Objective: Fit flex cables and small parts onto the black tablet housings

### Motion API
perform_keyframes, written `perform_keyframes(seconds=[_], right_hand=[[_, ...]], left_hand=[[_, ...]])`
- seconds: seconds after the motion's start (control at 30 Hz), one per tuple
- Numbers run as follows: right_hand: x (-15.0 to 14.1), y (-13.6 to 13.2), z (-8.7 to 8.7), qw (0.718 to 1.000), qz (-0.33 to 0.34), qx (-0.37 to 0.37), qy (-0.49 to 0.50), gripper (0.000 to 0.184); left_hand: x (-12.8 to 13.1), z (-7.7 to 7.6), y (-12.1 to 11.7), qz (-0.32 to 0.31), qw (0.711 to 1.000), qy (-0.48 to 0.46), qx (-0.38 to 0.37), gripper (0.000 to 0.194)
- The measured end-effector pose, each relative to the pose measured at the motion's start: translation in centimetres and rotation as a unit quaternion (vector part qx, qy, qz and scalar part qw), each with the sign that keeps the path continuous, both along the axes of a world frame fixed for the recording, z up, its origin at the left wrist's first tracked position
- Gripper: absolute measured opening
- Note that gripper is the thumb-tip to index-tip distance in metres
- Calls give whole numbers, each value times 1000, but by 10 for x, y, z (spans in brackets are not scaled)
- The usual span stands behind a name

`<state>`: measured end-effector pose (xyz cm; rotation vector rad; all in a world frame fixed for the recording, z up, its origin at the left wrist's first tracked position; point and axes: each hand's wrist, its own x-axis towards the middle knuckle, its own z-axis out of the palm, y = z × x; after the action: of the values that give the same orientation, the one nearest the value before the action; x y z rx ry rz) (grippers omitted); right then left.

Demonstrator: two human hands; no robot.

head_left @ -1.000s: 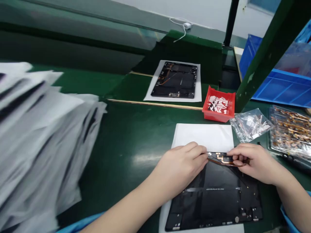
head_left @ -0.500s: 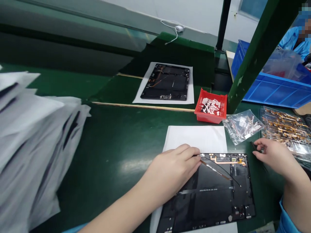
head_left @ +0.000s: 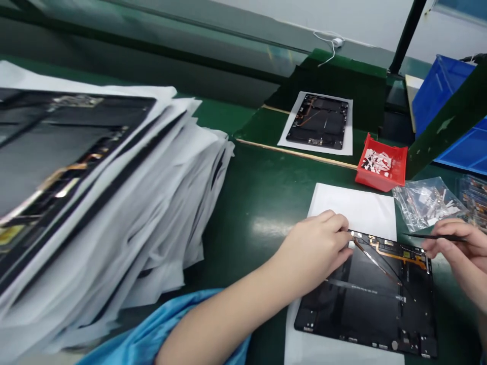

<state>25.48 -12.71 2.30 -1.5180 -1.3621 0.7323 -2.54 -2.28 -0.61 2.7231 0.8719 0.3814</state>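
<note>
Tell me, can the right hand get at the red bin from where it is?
Probably yes: the right hand, holding tweezers, has only the flat parts bag before the red bin.

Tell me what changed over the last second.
The right hand left the flex cable on the black panel, went right and now holds a thin black tool. The left hand stays on the panel's top left corner; the panel still lies on its white sheet.
</note>
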Motion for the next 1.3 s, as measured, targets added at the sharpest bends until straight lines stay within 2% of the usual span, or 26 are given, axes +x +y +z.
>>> perform_keyframes(seconds=[0.13, 0.3, 0.53, 0.73, 0.93, 1.0, 1.13, 1.3], right_hand=[[-24, 15, -11, 993, 31, -20, 109, 9], [-40, 32, -20, 987, 78, -79, 114, 12], [-36, 31, -32, 992, 40, -61, 105, 11], [-32, 30, -27, 983, 57, -75, 158, 12], [-33, 28, -25, 988, 99, -108, 49, 16], [-34, 28, -24, 991, 100, -90, -10, 10], [-35, 29, -20, 971, 152, -17, -185, 22], [-38, 29, -20, 952, 175, 28, -248, 18]], left_hand=[[1, 1, -10, 1, 1000, 26, 15, 12], [0, -5, -17, -5, 999, 23, 37, 15], [-1, -11, -22, -15, 997, 7, 70, 17], [-2, -11, -23, -22, 997, 9, 79, 20], [-1, -8, -23, -25, 997, 29, 71, 22], [-1, -7, -24, -25, 997, 34, 71, 23], [-2, -6, -26, -25, 996, 33, 76, 24], [-3, -5, -27, -13, 996, 22, 83, 22]])
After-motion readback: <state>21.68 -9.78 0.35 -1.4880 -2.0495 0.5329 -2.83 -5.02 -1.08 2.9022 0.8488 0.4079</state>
